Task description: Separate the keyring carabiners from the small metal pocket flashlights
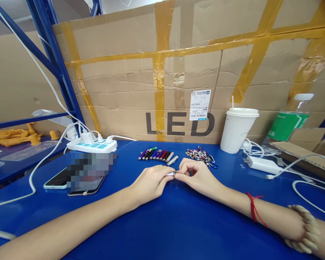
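My left hand (151,182) is closed around a small silver tube (170,174) that looks like a mini flashlight. At the tube's dark end, the thumb and forefinger of my right hand (196,177) are pinched together, and any small part between them is hidden. Just beyond my left hand lies a row of slim metal tubes (157,155) in purple, black, blue, red and silver. Behind my right hand is a pile of small metal clasps and rings (199,155), some of them coloured.
Two phones (55,179) (86,187) lie left on the blue table (162,231), before a white power strip (97,145). To the right stand a white lidded cup (237,131) and a green-labelled bottle (288,122), near a white charger (264,165) and cables. A taped cardboard sheet (124,86) rises behind.
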Demonstrator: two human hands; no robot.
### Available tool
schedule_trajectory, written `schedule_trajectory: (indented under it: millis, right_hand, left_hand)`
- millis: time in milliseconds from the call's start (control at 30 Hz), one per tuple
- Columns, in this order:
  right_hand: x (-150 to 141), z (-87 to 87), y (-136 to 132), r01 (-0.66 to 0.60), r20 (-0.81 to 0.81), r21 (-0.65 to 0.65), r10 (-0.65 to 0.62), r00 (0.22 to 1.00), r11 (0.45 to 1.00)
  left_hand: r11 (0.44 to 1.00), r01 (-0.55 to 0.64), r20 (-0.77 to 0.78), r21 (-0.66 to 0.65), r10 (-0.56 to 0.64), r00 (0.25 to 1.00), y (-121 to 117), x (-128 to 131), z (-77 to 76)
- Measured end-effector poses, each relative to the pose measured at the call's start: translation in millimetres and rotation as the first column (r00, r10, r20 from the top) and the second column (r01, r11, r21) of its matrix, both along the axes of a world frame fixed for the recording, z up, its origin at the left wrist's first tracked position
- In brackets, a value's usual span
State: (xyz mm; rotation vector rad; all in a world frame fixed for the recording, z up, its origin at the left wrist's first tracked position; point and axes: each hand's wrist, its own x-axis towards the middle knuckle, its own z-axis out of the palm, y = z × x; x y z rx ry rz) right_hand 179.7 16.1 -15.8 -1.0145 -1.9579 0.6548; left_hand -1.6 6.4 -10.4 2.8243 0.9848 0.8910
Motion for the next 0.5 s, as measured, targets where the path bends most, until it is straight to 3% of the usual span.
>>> schedule_trajectory:
  millis: [500]
  right_hand:
    - [-0.3, -1.4, 5.2, -0.033, -0.062, -0.191, 0.022, 0.998, 0.981]
  left_hand:
    - [0.999, -0.013, -0.003, -0.034, 0.013, 1.0, 3.4, -0.6, 0.4]
